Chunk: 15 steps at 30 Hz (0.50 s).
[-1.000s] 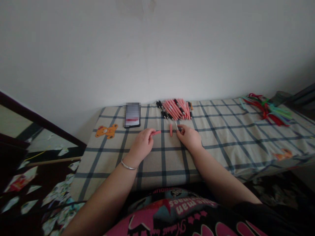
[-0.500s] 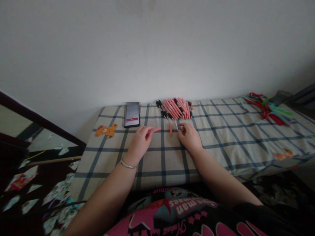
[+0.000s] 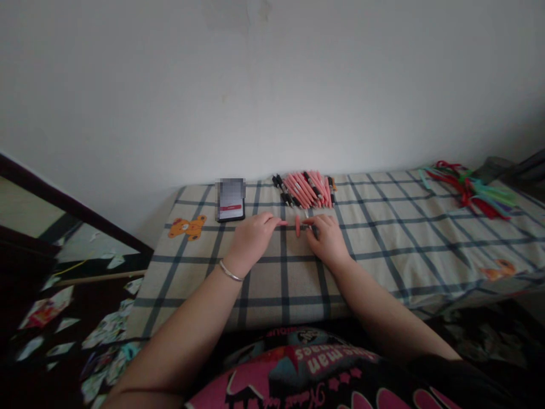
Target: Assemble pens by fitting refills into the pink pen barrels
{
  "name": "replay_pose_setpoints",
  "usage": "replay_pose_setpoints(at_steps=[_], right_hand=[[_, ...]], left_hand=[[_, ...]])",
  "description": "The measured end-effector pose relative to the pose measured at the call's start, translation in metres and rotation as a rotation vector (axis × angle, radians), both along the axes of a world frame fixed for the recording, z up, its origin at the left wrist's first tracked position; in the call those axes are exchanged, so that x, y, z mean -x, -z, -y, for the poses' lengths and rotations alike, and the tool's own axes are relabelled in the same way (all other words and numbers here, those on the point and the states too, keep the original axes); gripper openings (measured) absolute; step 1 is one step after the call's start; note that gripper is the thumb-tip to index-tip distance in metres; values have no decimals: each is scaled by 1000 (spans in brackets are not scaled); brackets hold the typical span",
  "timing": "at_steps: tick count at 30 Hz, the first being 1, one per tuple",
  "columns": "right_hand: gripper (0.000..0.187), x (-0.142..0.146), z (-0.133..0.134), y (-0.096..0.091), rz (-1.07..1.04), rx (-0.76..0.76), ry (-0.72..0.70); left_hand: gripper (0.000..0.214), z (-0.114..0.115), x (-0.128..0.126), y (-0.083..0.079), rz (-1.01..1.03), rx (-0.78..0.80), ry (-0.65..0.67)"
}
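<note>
My left hand (image 3: 256,236) is closed in a pinch on a slim pink pen barrel (image 3: 283,223), which points to the right from the fingertips. A second pink pen part (image 3: 297,226) lies upright to my view on the cloth between the two hands. My right hand (image 3: 327,237) has its thumb and fingers drawn together beside that part, at a tiny dark piece too small to make out. Just behind its fingertips shows the end of a thin white stick (image 3: 306,213). Beyond the hands lies a pile of pink pens (image 3: 302,189) with black grips.
A phone (image 3: 231,207) lies to the left on the checked cloth (image 3: 264,284). Coloured strips (image 3: 472,190) in red, green and purple are heaped at the far right. The wall (image 3: 272,102) stands behind the table. Scraps of paper (image 3: 106,329) litter the floor at left.
My left hand has moved right with the pink barrel, closer to the part on the cloth. My right hand's fingertips have shifted left toward the tiny piece, and less of the white stick shows.
</note>
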State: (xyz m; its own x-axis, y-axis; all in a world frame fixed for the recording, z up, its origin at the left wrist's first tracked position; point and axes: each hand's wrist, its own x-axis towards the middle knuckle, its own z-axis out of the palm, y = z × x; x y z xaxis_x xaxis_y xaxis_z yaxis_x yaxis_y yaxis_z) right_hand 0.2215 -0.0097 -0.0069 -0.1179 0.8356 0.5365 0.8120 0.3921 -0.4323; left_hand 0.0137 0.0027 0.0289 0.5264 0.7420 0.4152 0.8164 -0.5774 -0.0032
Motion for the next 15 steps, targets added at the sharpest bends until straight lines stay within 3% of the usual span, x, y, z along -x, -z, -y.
replay_pose_setpoints(at_steps=[5,15], right_hand=[[19,1,1,-2,16,-43,-83],[19,2,3,-6,-1,-53,-177]], left_hand=[[22,-8,2,2,31,55,3],[21,2,16,-1,59,84,-74]])
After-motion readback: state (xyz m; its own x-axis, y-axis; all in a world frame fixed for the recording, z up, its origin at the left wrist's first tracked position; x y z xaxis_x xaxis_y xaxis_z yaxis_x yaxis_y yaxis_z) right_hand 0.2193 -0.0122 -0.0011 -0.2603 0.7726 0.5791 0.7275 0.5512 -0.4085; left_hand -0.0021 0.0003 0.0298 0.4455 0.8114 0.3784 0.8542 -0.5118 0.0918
